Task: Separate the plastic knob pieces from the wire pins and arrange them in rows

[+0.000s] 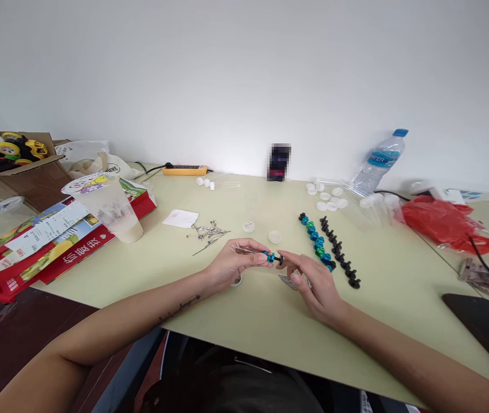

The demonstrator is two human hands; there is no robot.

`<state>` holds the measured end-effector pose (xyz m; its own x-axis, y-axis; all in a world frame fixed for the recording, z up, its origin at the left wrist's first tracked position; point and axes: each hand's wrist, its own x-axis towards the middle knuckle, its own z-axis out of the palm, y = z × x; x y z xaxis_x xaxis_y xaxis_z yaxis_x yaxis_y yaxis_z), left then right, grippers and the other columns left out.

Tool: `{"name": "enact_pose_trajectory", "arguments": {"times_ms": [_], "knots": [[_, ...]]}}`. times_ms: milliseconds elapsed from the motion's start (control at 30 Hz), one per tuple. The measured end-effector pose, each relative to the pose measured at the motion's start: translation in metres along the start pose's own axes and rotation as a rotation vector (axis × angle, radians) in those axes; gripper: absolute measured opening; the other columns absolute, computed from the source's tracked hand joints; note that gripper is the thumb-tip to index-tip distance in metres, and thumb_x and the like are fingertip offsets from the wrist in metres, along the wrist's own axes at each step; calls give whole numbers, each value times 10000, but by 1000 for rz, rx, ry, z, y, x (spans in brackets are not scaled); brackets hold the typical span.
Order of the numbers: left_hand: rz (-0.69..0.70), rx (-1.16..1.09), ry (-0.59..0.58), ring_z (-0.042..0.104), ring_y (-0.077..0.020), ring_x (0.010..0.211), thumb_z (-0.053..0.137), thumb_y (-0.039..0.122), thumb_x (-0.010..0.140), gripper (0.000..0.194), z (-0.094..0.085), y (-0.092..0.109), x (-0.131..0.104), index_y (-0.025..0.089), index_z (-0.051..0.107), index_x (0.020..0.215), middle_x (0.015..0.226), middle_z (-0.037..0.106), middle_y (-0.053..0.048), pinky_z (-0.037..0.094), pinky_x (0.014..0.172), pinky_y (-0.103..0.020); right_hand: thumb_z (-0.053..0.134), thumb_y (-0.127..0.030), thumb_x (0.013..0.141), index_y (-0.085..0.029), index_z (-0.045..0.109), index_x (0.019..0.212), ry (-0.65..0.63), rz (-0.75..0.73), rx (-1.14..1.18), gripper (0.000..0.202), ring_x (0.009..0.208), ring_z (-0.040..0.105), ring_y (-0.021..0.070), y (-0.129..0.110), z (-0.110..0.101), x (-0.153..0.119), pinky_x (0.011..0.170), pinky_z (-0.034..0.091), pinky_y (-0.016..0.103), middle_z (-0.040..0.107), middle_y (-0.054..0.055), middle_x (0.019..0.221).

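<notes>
Between the thumb and fingers of my left hand (pixel 235 264) is a small blue part (pixel 270 257) with a black disc-ended piece (pixel 280 260) on its right side. Thin metal pins (pixel 244 249) also stick out along those fingers. My right hand (pixel 315 284) has its index fingertip against the black disc, with the thumb apart below. Several metal rods (pixel 286 281) lie partly hidden beneath the right hand. Half covered by my left hand is a small round container (pixel 237 280). To the right run a row of blue and green parts (pixel 314 236) and a row of black parts (pixel 337 249).
Loose pins (pixel 207 232), white paper (pixel 180 218) and white caps (pixel 274 237) lie beyond my hands. A drink cup (pixel 115 212), red packaging (pixel 76 249) and a box (pixel 33 178) stand left. A water bottle (pixel 379 163), red bag (pixel 437 221) and dark phone-like slab (pixel 485 327) are right.
</notes>
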<state>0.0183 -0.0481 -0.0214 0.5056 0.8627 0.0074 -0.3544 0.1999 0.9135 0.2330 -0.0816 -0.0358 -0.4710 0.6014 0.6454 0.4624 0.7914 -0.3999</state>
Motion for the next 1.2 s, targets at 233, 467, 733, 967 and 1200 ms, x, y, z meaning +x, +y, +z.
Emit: {"name": "enact_pose_trajectory", "arguments": {"times_ms": [233,467,733,967,1200], "knots": [[0,0,8,683,-169,790,779,217,666,240,1,1,0,122,697,871,838,711,-45,482,856,-312,333,-279,971,-215,380,1376,7,37,15,412,771,565,158,1,1,-1,727,462,322,621,60,915],[-3,8,3,680,-165,789,788,228,654,260,1,1,-1,128,694,875,840,715,-47,473,876,-327,313,-291,977,-218,372,1379,-8,70,22,413,778,575,157,1,2,-1,737,466,319,624,57,909],[-5,16,3,685,-181,808,797,244,641,290,1,2,-1,125,690,884,861,715,-55,474,890,-339,291,-339,981,-237,382,1362,-31,105,43,405,751,564,152,1,1,-1,732,460,317,603,58,959],[-2,6,7,688,-178,802,791,228,651,272,-1,0,0,125,692,882,857,714,-49,472,899,-347,202,-459,978,-245,361,1401,-24,79,81,500,719,534,155,1,2,0,709,458,336,566,80,1002],[11,38,2,684,-178,806,790,236,652,267,2,3,-1,129,693,876,862,715,-56,480,889,-347,188,-469,978,-218,428,1324,-51,105,52,490,728,556,160,2,2,-1,705,462,330,595,78,974]]}}
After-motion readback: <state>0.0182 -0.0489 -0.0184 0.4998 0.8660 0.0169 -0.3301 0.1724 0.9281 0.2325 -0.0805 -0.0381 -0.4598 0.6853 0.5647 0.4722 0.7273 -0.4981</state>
